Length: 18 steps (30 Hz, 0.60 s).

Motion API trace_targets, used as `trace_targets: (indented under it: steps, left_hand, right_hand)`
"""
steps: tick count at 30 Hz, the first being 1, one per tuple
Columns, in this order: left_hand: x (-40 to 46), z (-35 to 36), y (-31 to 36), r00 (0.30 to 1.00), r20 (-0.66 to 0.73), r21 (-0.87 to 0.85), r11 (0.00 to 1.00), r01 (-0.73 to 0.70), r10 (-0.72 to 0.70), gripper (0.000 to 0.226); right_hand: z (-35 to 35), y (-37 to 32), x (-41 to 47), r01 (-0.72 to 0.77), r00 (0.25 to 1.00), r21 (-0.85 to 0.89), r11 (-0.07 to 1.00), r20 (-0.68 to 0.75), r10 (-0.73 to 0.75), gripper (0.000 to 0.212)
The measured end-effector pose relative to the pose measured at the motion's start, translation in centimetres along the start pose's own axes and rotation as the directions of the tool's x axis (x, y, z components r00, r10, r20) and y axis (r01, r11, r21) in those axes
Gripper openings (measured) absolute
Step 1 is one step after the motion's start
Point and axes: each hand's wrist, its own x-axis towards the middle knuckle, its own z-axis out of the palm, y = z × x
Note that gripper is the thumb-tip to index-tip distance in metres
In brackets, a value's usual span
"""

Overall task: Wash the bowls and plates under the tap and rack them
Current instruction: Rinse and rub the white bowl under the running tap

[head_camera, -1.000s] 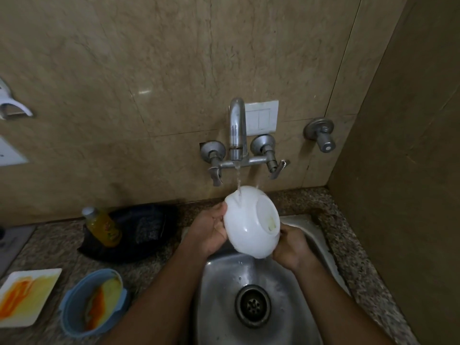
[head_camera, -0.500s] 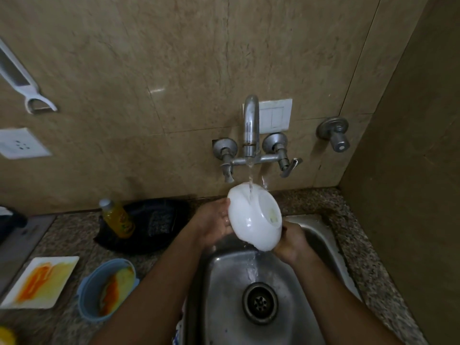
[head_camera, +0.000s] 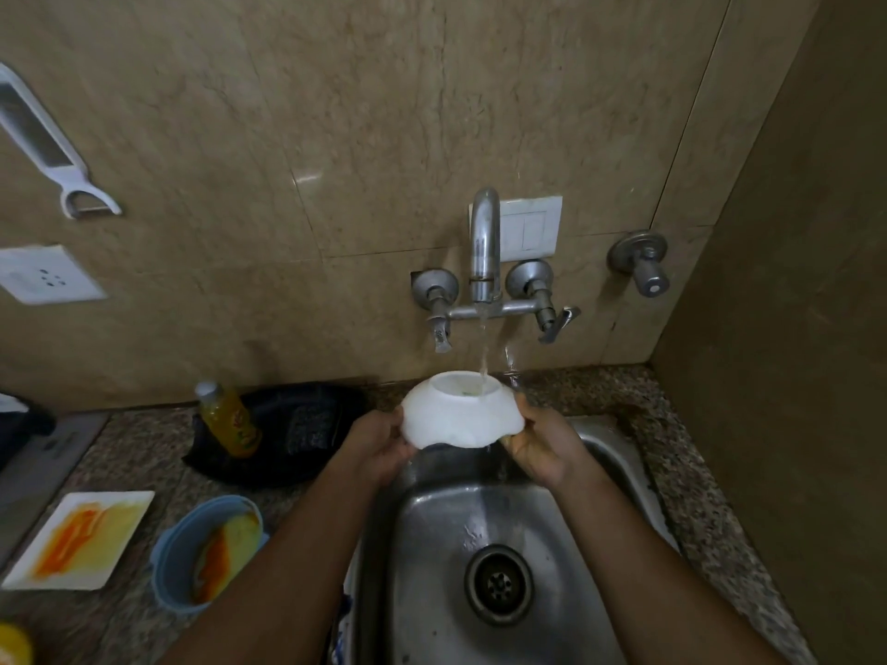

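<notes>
A white bowl [head_camera: 458, 415] is held upside down above the steel sink [head_camera: 432, 544], its foot ring facing up. Water from the tap [head_camera: 484, 247] falls onto that foot ring. My left hand [head_camera: 379, 443] grips the bowl's left rim and my right hand [head_camera: 542, 446] grips its right rim. On the counter to the left stand a blue bowl [head_camera: 206, 551] smeared with orange and yellow sauce and a white square plate [head_camera: 79, 537] with the same stains.
A yellow bottle [head_camera: 229, 419] leans on a black pan [head_camera: 297, 429] behind the blue bowl. A peeler [head_camera: 48, 146] hangs on the tiled wall above a socket [head_camera: 45, 276]. A side wall closes the right. The drain [head_camera: 499, 583] lies mid-sink.
The bowl has turned from tilted on its side to fully upside down and level under the stream. Both hands shifted to opposite rims. The view rose slightly.
</notes>
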Motion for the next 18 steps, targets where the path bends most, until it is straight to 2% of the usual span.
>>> trace_targets:
  steps: [5,14,18]
  left_hand:
    - [-0.8,2.3,-0.6,0.995,0.099,0.045,0.999,0.008,-0.013,0.029]
    - [-1.1,4.1,-1.5,0.975,0.193,0.230,0.971,0.061,-0.107,0.045]
    - [-1.7,4.5,-1.5,0.960,0.222,0.146,0.979,0.139,-0.170,0.048]
  right_hand:
    - [-0.9,-1.7,-0.7,0.075,0.997,0.041,0.996,0.003,-0.075,0.036]
    - [-4.6,-2.6,-2.4,0.148,0.988,0.001,0.989,0.041,-0.148,0.049]
    - [-5.0,-1.3,-2.7,0.117,0.993,-0.100,0.988,0.034,-0.114,0.043]
